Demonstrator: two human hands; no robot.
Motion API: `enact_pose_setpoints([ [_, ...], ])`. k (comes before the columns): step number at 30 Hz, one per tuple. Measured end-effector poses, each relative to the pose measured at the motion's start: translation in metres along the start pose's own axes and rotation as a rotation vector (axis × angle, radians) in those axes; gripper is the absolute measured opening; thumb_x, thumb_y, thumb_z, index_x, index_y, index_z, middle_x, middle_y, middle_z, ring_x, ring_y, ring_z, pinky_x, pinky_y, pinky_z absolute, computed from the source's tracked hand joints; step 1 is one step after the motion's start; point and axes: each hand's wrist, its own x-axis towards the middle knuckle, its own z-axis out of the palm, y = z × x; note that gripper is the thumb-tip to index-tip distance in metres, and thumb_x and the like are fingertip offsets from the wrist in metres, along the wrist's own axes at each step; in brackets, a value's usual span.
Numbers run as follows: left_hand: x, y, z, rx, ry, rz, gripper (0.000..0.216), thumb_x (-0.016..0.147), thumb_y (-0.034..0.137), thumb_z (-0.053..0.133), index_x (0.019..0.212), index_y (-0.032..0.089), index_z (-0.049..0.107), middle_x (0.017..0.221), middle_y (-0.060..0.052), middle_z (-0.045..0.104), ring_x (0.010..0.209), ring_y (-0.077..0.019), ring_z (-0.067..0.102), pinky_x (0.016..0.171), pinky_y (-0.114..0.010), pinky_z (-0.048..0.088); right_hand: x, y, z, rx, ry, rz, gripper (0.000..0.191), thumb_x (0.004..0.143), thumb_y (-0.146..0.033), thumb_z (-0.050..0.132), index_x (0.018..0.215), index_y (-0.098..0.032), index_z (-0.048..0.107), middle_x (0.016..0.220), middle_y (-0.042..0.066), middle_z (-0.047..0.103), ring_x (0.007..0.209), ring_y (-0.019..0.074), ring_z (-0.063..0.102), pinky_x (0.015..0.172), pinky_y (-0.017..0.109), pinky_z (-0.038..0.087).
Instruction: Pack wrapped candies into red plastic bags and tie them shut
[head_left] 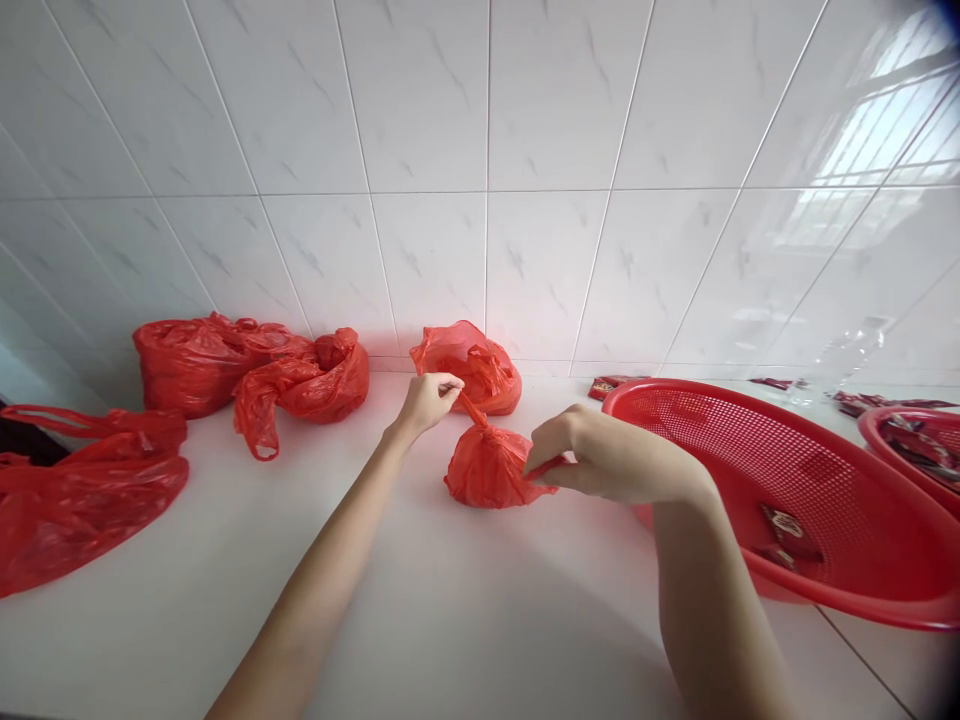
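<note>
A small red plastic bag (486,468) sits bundled on the white counter (420,620) in the middle. My left hand (429,399) is closed, pinching one twisted handle of this bag and pulling it up and to the left. My right hand (581,456) is closed on the other handle at the bag's right side. Just behind the small bag, a second red bag (480,365) rests against the tiled wall.
Several more red plastic bags lie at the left: two filled ones (225,365) by the wall and flatter ones (75,490) at the counter's edge. A large red mesh basket (795,450) with a few wrapped packets stands at the right, another red basket (911,435) behind it.
</note>
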Motion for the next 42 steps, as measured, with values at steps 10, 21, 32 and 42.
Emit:
enact_pose_setpoints([
  [10,-0.043,0.126,-0.022,-0.367,-0.003,0.452,0.026,0.088,0.019,0.061,0.112,0.02,0.071,0.116,-0.009,0.069,0.111,-0.0251,0.065,0.096,-0.041,0.056,0.028,0.002,0.009,0.174,0.462,-0.009,0.016,0.088,-0.022,0.06,0.086,-0.02,0.076,0.109,0.007,0.069,0.09,0.019,0.065,0.078,0.033,0.052],
  [21,-0.046,0.126,-0.019,-0.396,-0.407,0.23,0.059,0.077,0.037,0.08,0.131,0.029,0.058,0.127,-0.007,0.063,0.122,-0.0279,0.059,0.105,-0.046,0.048,0.027,-0.006,0.012,0.379,0.635,-0.061,0.015,0.089,-0.028,0.065,0.093,-0.019,0.076,0.085,0.006,0.074,0.084,0.022,0.07,0.078,0.036,0.056],
  [32,-0.038,0.112,-0.019,-0.599,-0.803,0.25,0.042,0.083,0.058,0.068,0.101,0.02,0.07,0.094,-0.007,0.067,0.087,-0.0224,0.064,0.078,-0.037,0.053,0.021,-0.007,0.009,0.545,0.596,-0.162,0.012,0.088,-0.032,0.07,0.09,-0.023,0.077,0.088,0.006,0.074,0.074,0.0191,0.069,0.069,0.035,0.057],
  [42,-0.057,0.113,-0.057,-0.622,-0.848,0.139,0.046,0.081,0.063,0.066,0.078,0.018,0.063,0.074,-0.004,0.057,0.068,-0.0165,0.052,0.066,-0.031,0.046,0.022,-0.015,0.018,0.642,0.476,-0.275,0.011,0.09,-0.024,0.069,0.093,-0.025,0.079,0.088,0.004,0.075,0.079,0.0189,0.07,0.072,0.034,0.06],
])
